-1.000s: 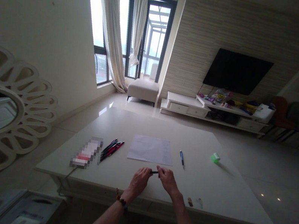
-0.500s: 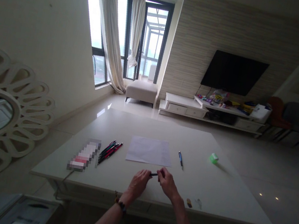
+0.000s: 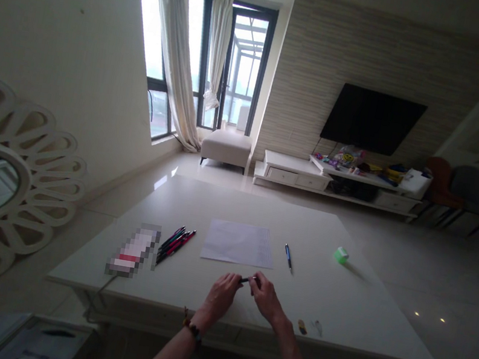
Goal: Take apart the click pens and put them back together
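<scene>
Two-handed grip on a dark pen (image 3: 244, 280), with a sheet of paper (image 3: 238, 244) as landmark. The pen was held level or nearly so, just on the near side of the paper, a short length showing between the hands. The left hand (image 3: 221, 294) was closed, its fingers curled together and pinching the pen's left end. The right hand (image 3: 265, 297) pinched the other end between thumb and forefinger; its remaining fingers were folded in, and their exact contact could not be told. The hands were near each other but apart. The paper lay flat on a white table (image 3: 365, 305). Just right of it lay a blue pen (image 3: 289, 258); farther right stood a small green-and-white object (image 3: 340, 255). Left of the paper lay a bunch of pens (image 3: 176, 245).
</scene>
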The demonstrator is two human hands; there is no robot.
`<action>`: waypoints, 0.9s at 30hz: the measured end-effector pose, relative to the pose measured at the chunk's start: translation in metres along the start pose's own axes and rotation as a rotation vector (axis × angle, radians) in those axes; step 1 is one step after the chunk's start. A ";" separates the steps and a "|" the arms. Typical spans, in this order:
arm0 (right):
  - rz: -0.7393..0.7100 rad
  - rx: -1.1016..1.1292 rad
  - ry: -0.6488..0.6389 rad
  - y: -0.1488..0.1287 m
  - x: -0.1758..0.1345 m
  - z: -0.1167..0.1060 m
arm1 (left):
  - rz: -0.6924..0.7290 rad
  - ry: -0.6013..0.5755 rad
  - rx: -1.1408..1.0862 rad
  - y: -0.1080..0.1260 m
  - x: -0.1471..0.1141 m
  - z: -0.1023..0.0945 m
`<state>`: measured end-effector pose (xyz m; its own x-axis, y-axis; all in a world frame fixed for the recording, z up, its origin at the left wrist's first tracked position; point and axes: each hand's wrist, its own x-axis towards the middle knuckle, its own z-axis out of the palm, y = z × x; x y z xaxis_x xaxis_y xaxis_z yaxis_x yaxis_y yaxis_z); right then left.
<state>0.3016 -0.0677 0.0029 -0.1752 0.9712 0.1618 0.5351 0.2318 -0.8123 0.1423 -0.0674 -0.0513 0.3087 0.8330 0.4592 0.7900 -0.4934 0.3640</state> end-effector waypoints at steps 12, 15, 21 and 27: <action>0.099 0.191 0.047 0.009 -0.003 0.010 | 0.029 -0.049 -0.004 0.002 0.000 -0.002; 0.090 0.205 0.053 0.009 -0.002 0.011 | 0.024 -0.042 0.001 0.003 0.000 -0.003; 0.086 0.193 0.059 0.011 -0.002 0.010 | 0.041 -0.030 -0.009 0.002 0.000 -0.003; 0.086 0.221 0.060 0.013 -0.003 0.013 | 0.038 -0.044 -0.003 0.002 0.000 -0.002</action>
<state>0.2989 -0.0683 -0.0155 -0.0841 0.9899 0.1141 0.3508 0.1365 -0.9264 0.1425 -0.0687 -0.0489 0.3610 0.8240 0.4368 0.7756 -0.5253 0.3500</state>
